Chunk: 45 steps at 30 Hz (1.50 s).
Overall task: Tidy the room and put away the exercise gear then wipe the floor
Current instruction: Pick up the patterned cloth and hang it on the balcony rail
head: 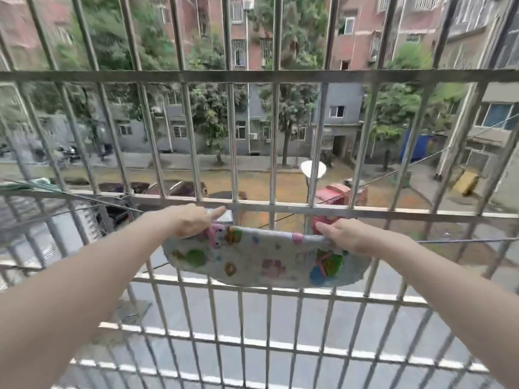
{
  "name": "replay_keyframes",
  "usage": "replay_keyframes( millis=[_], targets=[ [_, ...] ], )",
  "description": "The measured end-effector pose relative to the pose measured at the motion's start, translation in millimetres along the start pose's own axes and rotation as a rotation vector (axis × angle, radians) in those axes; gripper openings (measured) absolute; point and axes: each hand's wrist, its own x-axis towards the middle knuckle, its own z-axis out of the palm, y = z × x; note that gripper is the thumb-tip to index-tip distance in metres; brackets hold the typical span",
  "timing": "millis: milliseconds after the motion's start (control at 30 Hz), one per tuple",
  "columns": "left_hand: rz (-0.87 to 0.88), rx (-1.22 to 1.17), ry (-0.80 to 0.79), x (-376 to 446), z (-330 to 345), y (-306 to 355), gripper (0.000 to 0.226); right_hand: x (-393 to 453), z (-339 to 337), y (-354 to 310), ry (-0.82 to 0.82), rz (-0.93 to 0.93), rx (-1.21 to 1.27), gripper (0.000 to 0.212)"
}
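Note:
A small white cloth (264, 262) printed with pink, green and orange shapes hangs folded over a thin line inside the metal window grille (252, 76). My left hand (193, 221) holds the cloth's upper left corner, its index finger stretched out toward the horizontal rail (365, 211). My right hand (348, 238) grips the upper right edge of the cloth, fingers curled over it. Both arms reach forward from the bottom corners of the view.
Vertical and horizontal steel bars fence the whole view, with a barred floor section (252, 332) below the cloth. A green item (33, 184) lies on the rail at the far left. Beyond the bars are a street, parked cars, trees and apartment blocks.

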Motion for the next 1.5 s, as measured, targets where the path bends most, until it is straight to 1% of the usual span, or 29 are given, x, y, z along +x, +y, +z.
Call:
replay_keyframes(
  millis=[67, 133, 167, 200, 267, 300, 367, 433, 533, 633, 733, 867, 933, 1000, 1067, 1133, 1200, 1267, 1400, 1500],
  targets=[
    [0.018, 0.011, 0.046, 0, -7, 0, 0.096, -4, -9, 1, -0.024, -0.002, 0.054, 0.068],
    [0.058, 0.033, 0.053, -3, -12, -2, 0.113, -6, -17, 2, -0.041, -0.008, 0.085, 0.073],
    [0.044, 0.033, 0.058, -8, -14, -1, 0.118, -8, -20, 3, -0.047, -0.016, 0.087, 0.074],
    [0.018, 0.006, 0.075, -14, -15, 0, 0.113, -9, -21, 3, -0.052, -0.023, 0.082, 0.074],
    [-0.015, -0.025, 0.156, -26, -17, 2, 0.090, -13, -23, 3, -0.058, -0.037, 0.065, 0.072],
    [-0.024, -0.033, 0.200, -31, -18, 3, 0.084, -17, -24, 3, -0.063, -0.043, 0.062, 0.069],
    [-0.038, -0.037, 0.230, -40, -18, -5, 0.078, -27, -24, 2, -0.061, -0.057, 0.049, 0.068],
    [-0.014, -0.026, 0.231, -52, -15, -16, 0.068, -37, -23, 2, -0.040, -0.070, 0.046, 0.069],
    [0.040, -0.062, 0.267, -71, -5, -31, 0.059, -52, -17, -2, -0.004, -0.106, 0.033, 0.063],
    [0.106, -0.032, 0.373, -97, 10, -36, 0.045, -67, -12, -10, 0.127, -0.162, 0.030, 0.048],
    [0.159, 0.038, 0.434, -126, 28, -45, 0.044, -84, -10, -24, 0.285, -0.206, -0.015, 0.030],
    [0.258, 0.058, 0.456, -169, 58, -50, 0.042, -117, 14, -55, 0.543, -0.266, 0.028, 0.025],
    [0.299, 0.043, 0.450, -192, 74, -52, 0.040, -139, 37, -77, 0.594, -0.333, 0.040, 0.024],
    [0.323, 0.042, 0.457, -216, 94, -62, 0.040, -162, 64, -102, 0.561, -0.409, 0.046, 0.025],
    [0.305, 0.036, 0.446, -241, 118, -76, 0.042, -184, 95, -127, 0.494, -0.442, 0.088, 0.028],
    [0.259, 0.023, 0.384, -269, 144, -90, 0.040, -207, 127, -148, 0.413, -0.448, 0.125, 0.029],
    [0.211, 0.035, 0.321, -299, 169, -107, 0.037, -229, 158, -165, 0.336, -0.479, 0.093, 0.028],
    [0.151, -0.027, 0.254, -330, 191, -125, 0.032, -250, 181, -181, 0.248, -0.515, 0.095, 0.029],
    [0.008, -0.044, 0.096, -385, 223, -158, 0.027, -287, 210, -206, 0.116, -0.558, 0.078, 0.029],
    [-0.065, -0.056, 0.066, -416, 238, -176, 0.021, -309, 224, -225, 0.031, -0.596, 0.038, 0.028]
  ],
)
